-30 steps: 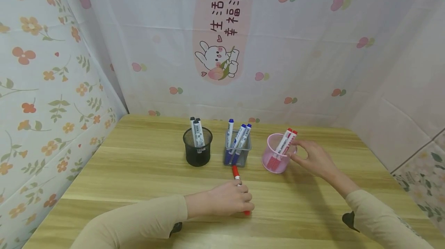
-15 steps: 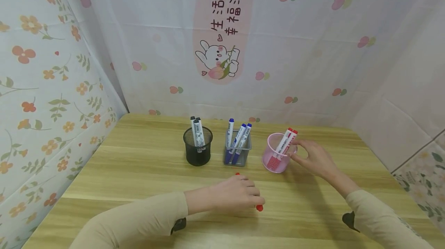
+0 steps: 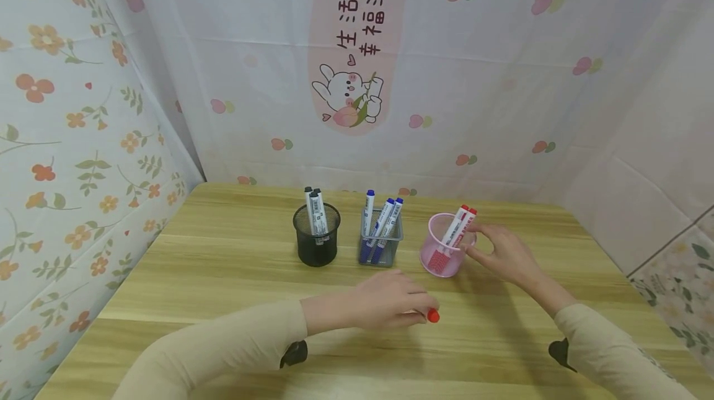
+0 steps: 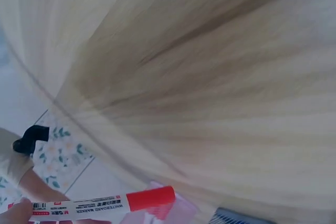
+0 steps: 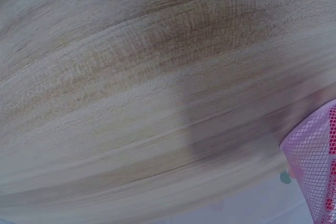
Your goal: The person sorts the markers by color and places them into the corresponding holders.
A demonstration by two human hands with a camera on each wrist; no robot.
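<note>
My left hand pinches a red whiteboard marker above the table, left of and nearer than the pink cup. In the head view only the marker's red end shows past the fingers; the left wrist view shows its white printed barrel and red cap. My right hand holds the rim of a pink mesh pen cup between thumb and fingers, on its right side. Two red markers lean inside that cup. The right wrist view catches the cup's mesh wall, with the fingers out of sight.
Left of the pink cup stands a grey square mesh holder with blue markers. Farther left is a black round mesh cup with black-capped markers. Patterned cloth hangs behind the wooden table.
My left hand has picked the red marker up off the table and moved right with it, turning it so one end points toward the camera. The right hand stays at the pink cup.
</note>
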